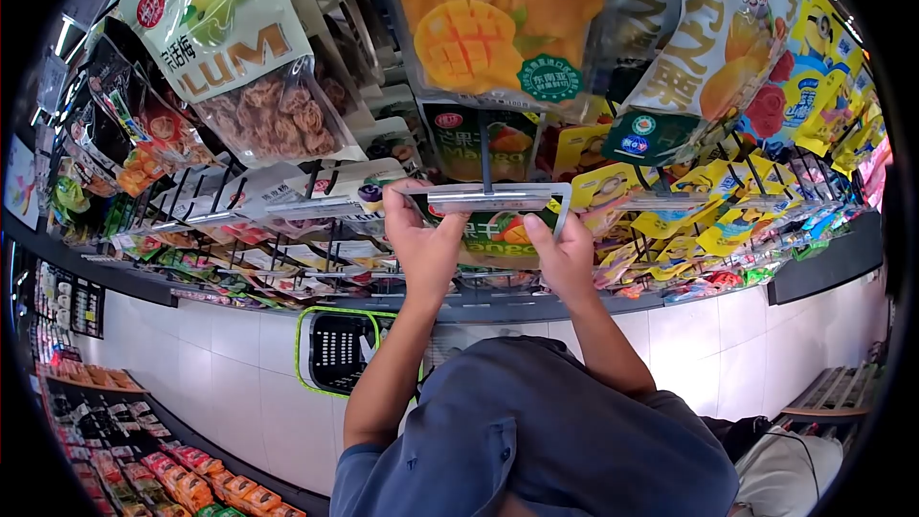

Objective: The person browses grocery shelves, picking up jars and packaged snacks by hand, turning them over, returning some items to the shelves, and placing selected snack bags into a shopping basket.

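Note:
My left hand [421, 244] and my right hand [567, 258] grip a dark green bag of dried mango [512, 235] by its two upper sides, thumbs on the front. A clear price-tag holder [493, 199] at the end of a metal peg [485, 148] crosses in front of the bag's top; I cannot tell whether the bag still hangs on the peg. Another green dried mango bag [483, 144] hangs just behind. Above it is a big orange dried mango bag [498, 24].
A plum bag [244, 48] hangs at upper left, chestnut bags [708, 38] at upper right, with yellow snack bags [747, 211] below. On the floor stands a black basket with a green rim [335, 349]. Someone's pale trousers [790, 469] show at lower right.

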`<state>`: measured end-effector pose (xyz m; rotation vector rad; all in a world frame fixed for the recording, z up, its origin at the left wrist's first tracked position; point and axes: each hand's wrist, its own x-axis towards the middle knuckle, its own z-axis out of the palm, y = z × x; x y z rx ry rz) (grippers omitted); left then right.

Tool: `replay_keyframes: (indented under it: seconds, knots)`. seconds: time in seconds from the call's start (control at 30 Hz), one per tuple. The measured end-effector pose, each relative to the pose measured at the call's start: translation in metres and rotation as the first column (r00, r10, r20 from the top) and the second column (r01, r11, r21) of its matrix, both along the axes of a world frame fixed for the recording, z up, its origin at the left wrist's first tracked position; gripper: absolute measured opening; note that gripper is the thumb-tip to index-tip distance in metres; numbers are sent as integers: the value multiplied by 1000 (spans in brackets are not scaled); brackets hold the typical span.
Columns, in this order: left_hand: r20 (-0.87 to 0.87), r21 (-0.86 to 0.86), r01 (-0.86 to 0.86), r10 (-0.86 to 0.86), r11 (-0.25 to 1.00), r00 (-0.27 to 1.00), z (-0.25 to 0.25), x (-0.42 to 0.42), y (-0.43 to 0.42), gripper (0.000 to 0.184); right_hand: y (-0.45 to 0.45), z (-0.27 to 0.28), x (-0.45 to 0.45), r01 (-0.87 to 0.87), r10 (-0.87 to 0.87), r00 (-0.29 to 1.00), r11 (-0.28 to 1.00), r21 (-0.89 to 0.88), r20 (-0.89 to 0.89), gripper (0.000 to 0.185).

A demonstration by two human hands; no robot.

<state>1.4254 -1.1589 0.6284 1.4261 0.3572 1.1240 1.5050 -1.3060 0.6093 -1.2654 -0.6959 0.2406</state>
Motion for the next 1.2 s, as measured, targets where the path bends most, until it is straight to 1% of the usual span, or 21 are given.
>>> replay_keyframes:
  seconds: [0.1, 0.17, 0.23, 0.33, 0.4, 0.43, 0.53, 0.63, 0.67, 0.7, 0.73, 0.77, 0.8, 0.87, 0.9, 0.93, 1.0, 1.07, 1.1, 1.13, 1.2]
  knots:
    - [-9, -29, 41, -41, 999, 999, 5, -2, 0, 44, -2, -1, 0, 22, -22, 1000, 1000, -16, 23, 26]
    - [-16, -11, 42, -42, 999, 999, 2, 0, 1, 44, -2, -2, 0, 31, -30, 999, 999, -25, 29, 26]
    - [-24, 4, 41, -41, 999, 999, -2, 1, 3, 43, -2, -3, 0, 27, -27, 1000, 1000, 16, -15, 26]
    - [-29, 29, 41, -40, 999, 999, -3, 2, 5, 41, 0, -5, 2, 32, -31, 999, 999, 18, -27, 27]
    - [-46, -102, 64, -69, 993, 997, 3, 3, 5, 40, 1, -5, 3, 24, -24, 998, 1000, 6, -59, 27]
    - [-46, -102, 68, -73, 992, 996, 2, 3, 6, 40, 2, -5, 4, 15, -15, 996, 1000, -5, -86, 27]
    - [-44, -86, 79, -83, 993, 996, 0, 4, 8, 39, 4, -2, 4, 8, -9, 996, 1000, -13, -94, 27]
    - [-64, -54, 75, -79, 996, 995, -5, 1, 8, 42, 6, -19, 5, 36, -43, 993, 997, -63, -110, 28]
    - [-37, 15, 47, -46, 999, 998, -12, -2, 6, 47, 6, -25, 4, 36, -42, 993, 997, -63, -108, 28]
    - [-7, 85, 16, -16, 996, 1000, -21, -5, 5, 51, 5, -33, 1, 79, -81, 996, 996, -48, -48, 30]
    - [-31, 132, 10, -6, 991, 1000, -31, -9, 3, 64, 3, -41, -3, 122, -122, 992, 992, -30, 11, 33]
    - [-71, 120, 26, -18, 992, 997, -37, -15, 0, 66, -4, -53, -8, 151, -149, 989, 983, -102, 22, 46]
    - [-112, 107, 42, -30, 993, 993, -42, -20, -3, 69, -8, -59, -14, 153, -151, 988, 983, -102, 23, 46]
    - [-100, 96, 35, -26, 995, 995, -60, -27, -5, 72, -14, -68, -25, 311, -276, 924, 946, -96, 266, 60]
    - [-89, 86, 27, -20, 996, 996, -68, -28, -5, 74, -19, -72, -29, 262, -226, 941, 958, -119, 252, 72]
    - [-89, 84, 29, -21, 996, 996, -75, -31, -5, 74, -22, -75, -32, 263, -227, 941, 957, -121, 253, 72]
    - [-113, 189, 8, 14, 982, 993, -84, -36, -7, 77, -28, -79, -36, 365, -208, 860, 889, -276, 466, 73]
    - [-115, 230, -7, 34, 973, 993, -89, -37, -9, 76, -26, -79, -37, 399, -237, 838, 881, -255, 491, 75]
    - [-144, 270, -3, 43, 963, 989, -91, -38, -9, 75, -23, -79, -37, 428, -263, 815, 874, -231, 516, 77]
    - [-172, 309, 1, 55, 951, 984, -92, -38, -8, 73, -22, -76, -37, 431, -266, 813, 872, -229, 517, 77]
    - [-194, 321, 8, 58, 947, 979, -88, -37, -6, 70, -20, -69, -37, 450, -229, 782, 851, -272, 580, 76]
